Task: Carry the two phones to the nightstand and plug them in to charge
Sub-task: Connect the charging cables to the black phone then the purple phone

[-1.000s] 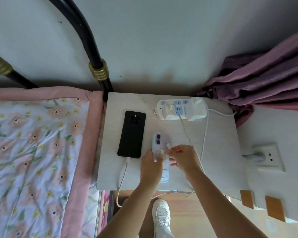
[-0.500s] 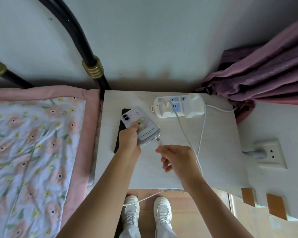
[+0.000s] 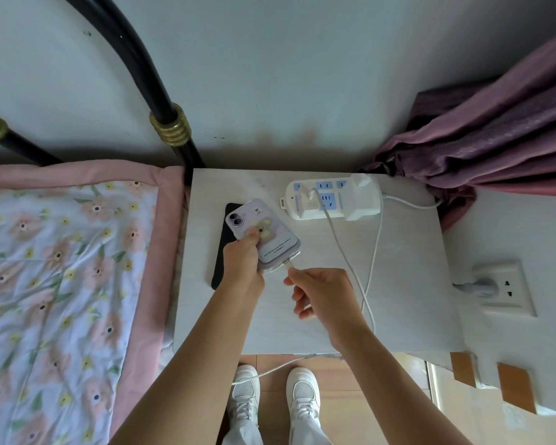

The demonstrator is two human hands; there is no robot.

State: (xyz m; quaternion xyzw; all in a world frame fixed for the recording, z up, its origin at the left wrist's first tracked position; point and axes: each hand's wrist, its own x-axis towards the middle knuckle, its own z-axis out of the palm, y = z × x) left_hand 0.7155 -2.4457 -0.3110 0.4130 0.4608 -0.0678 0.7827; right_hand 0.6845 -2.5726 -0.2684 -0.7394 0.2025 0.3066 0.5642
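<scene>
While the left hand (image 3: 243, 261) grips the lilac phone (image 3: 264, 234) tilted above the black phone (image 3: 222, 248) on the nightstand (image 3: 398, 268), the plug wants lining up straight with the port, then a gentle push. The right hand (image 3: 326, 293) pinches the cable end (image 3: 289, 264) at the phone's lower edge; whether it is fully seated, I cannot tell.

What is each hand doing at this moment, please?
Left hand: closed on the lilac phone in its clear illustrated case, lifted above the black phone.
Right hand: pinching the white charging cable plug at the phone's port.
</scene>
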